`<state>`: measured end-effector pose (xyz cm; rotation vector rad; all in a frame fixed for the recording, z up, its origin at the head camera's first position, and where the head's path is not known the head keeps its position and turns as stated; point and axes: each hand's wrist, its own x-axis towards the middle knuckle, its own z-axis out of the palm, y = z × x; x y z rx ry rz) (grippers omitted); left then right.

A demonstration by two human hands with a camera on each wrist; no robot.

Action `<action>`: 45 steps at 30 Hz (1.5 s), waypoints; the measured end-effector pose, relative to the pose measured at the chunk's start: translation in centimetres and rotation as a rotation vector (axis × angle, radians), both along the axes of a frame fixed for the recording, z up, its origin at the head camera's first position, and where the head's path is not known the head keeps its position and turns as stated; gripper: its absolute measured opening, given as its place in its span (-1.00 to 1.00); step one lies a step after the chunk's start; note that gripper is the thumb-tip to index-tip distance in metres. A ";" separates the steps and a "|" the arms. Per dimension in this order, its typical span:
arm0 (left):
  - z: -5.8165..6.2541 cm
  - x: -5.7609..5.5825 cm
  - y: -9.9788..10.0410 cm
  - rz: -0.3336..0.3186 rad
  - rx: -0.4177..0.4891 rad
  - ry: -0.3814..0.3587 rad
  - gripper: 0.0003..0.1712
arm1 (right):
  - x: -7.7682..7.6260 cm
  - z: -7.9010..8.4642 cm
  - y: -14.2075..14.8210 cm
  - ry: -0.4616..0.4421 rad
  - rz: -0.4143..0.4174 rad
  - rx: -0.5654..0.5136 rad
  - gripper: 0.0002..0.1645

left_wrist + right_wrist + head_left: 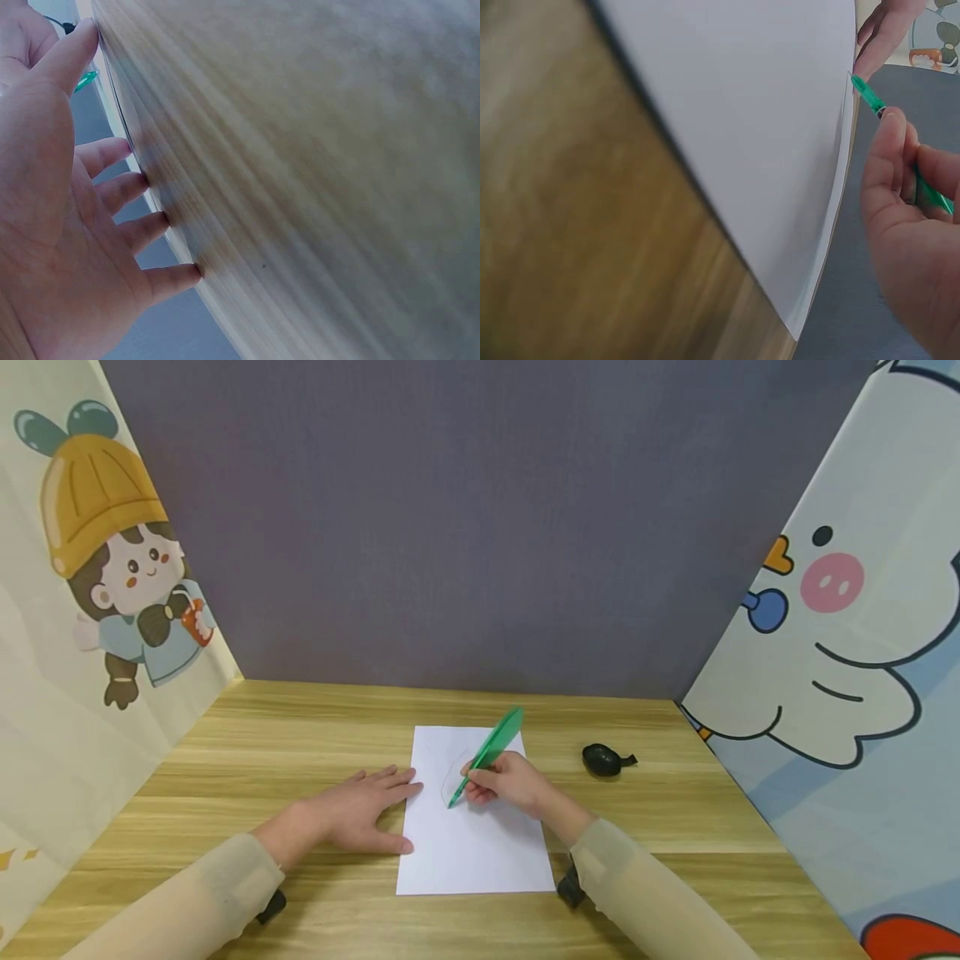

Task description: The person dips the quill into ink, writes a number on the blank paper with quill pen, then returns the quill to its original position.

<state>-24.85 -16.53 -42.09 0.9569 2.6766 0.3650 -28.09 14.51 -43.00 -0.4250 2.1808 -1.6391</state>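
Note:
A white sheet of paper [465, 860] lies on the wooden table, with a faint curved line drawn on its upper half. My right hand [504, 782] pinches a green feather-shaped pen [497, 739] between thumb and fingers, its tip down at the lower end of that line. The right wrist view shows the green pen [867, 93] with its tip at the paper [742, 112]. At the paper's left edge my left hand [363, 810] lies with spread fingers, thumb and fingertips touching the sheet. Its straight fingers also show in the left wrist view, the hand [82, 217] reaching down to the tabletop.
A small black object [602, 760], rounded with a short tail like a deflated balloon, lies right of the paper. The wooden table [315, 718] ends at a grey panel [465, 527] behind. Cartoon-printed sheets [45, 710] stand on both sides.

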 end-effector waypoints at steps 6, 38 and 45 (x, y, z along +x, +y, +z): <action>0.2 0.1 0.0 0.003 0.003 -0.005 0.16 | 0.2 -0.1 0.3 0.006 0.008 0.006 -0.66; 0.0 0.0 0.0 0.012 -0.001 -0.023 0.18 | 0.9 0.3 1.1 -0.016 0.043 0.032 -0.65; 0.0 0.0 0.1 0.019 -0.010 -0.031 0.17 | 1.0 0.2 1.2 -0.020 0.046 0.031 -0.67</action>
